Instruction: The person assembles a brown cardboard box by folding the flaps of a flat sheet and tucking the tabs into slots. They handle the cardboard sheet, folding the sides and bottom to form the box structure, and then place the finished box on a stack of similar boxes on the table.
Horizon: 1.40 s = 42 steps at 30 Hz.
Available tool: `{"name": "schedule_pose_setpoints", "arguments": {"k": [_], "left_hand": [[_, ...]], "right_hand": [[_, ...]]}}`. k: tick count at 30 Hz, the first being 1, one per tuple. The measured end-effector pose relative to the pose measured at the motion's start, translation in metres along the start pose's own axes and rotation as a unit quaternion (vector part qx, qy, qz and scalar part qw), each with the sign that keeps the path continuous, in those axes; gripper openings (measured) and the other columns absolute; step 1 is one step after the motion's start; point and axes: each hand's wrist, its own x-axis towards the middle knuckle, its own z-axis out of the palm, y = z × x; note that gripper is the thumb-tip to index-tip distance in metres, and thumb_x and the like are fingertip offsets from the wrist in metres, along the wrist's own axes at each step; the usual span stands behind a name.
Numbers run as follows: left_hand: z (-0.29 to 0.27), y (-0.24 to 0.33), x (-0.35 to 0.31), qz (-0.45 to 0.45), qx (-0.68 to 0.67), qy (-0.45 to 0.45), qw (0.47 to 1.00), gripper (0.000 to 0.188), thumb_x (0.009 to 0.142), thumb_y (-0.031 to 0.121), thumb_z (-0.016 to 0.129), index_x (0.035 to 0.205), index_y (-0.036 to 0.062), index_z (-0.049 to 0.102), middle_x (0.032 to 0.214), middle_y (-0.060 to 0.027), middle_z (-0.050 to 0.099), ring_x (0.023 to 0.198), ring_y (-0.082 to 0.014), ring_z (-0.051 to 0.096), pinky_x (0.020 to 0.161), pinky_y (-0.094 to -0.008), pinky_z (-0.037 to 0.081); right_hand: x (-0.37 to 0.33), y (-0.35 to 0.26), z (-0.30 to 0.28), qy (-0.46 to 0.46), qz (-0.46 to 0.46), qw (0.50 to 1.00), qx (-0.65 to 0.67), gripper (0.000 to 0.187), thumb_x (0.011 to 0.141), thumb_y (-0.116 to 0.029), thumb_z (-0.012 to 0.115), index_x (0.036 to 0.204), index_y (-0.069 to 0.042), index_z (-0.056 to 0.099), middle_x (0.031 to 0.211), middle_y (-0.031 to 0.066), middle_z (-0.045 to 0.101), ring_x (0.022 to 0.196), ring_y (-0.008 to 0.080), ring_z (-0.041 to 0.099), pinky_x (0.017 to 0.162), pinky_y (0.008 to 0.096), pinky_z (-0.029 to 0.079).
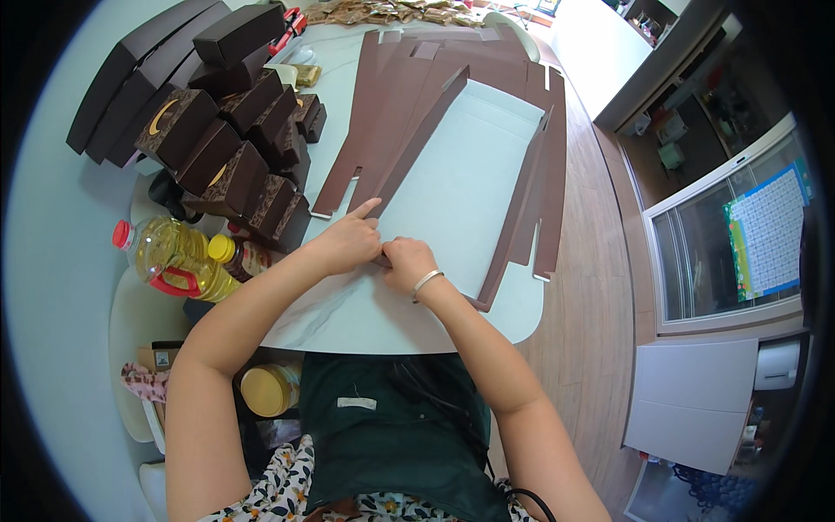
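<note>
Box (461,183) runs away from us, angling right; our right grip (410,264) pinches its near-left corner; our left grip (350,241) we cannot tell.

Brown cardboard tray (461,174), pale inside, open-topped, long sides folded up; lies slantwise, partly over flat brown sheets (391,87).

One left hand (350,239), one right hand (410,263), one carton tray (461,157)
I count one oil bottle (174,248), one yellow-capped bottle (242,255), one yellow-lidded jar (270,390), one silver bracelet (424,281) and one gridded poster (770,230); the stacked boxes (207,157) overlap too much to number.
</note>
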Motion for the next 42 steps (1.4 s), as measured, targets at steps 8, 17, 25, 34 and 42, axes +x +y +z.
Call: {"name": "schedule_pose_setpoints", "arguments": {"k": [8,17,25,34,42], "left_hand": [[-0.023,-0.011,-0.013,-0.028,0.022,0.048,0.998,0.011,0.078,0.012,0.062,0.075,0.0152,0.072,0.112,0.0035,0.056,0.135,-0.0194,0.034,0.116,-0.0668,0.001],[-0.016,-0.007,-0.008,-0.069,-0.062,0.016,0.996,0.009,0.072,0.006,0.065,0.075,0.0111,0.072,0.111,-0.0021,0.055,0.135,-0.0215,0.034,0.115,-0.0672,0.003],[-0.002,-0.023,-0.014,-0.125,0.015,0.054,0.991,0.009,0.074,0.008,0.064,0.073,0.0136,0.071,0.120,-0.0055,0.052,0.138,-0.0237,0.032,0.115,-0.0663,0.004],[-0.059,0.088,0.076,-0.173,-0.391,-0.047,0.903,0.060,0.072,0.032,0.070,0.122,0.0040,0.056,0.103,-0.0182,0.066,0.092,-0.0335,0.066,0.075,-0.0437,0.054],[-0.050,0.102,0.105,-0.263,-0.343,0.117,0.894,0.025,0.070,0.003,0.065,0.093,0.0012,0.056,0.089,-0.0169,0.067,0.084,-0.0330,0.069,0.070,-0.0420,0.055]], "right_hand": [[-0.021,-0.002,-0.012,0.049,0.037,0.998,-0.034,0.017,0.074,-0.014,0.068,0.090,-0.008,0.068,0.092,0.0121,0.064,0.089,0.0302,0.065,0.077,0.0385,0.054],[-0.018,0.016,-0.013,-0.057,-0.011,0.995,-0.087,0.024,0.076,-0.024,0.072,0.093,-0.008,0.066,0.093,0.0113,0.067,0.088,0.0305,0.066,0.078,0.0392,0.054],[-0.056,0.094,-0.099,0.284,0.253,0.923,-0.059,0.053,0.082,-0.038,0.070,0.110,0.002,0.049,0.094,0.0213,0.063,0.082,0.0373,0.068,0.064,0.0474,0.057],[-0.026,0.128,-0.078,0.232,0.367,0.874,0.217,0.059,0.079,-0.017,0.060,0.121,0.012,0.032,0.100,0.0337,0.063,0.083,0.0427,0.068,0.073,0.0443,0.058],[-0.035,0.137,-0.074,0.350,0.157,0.922,0.055,0.062,0.086,-0.020,0.058,0.141,-0.001,0.037,0.134,0.0394,0.038,0.104,0.0485,0.059,0.090,0.0473,0.049]]}}
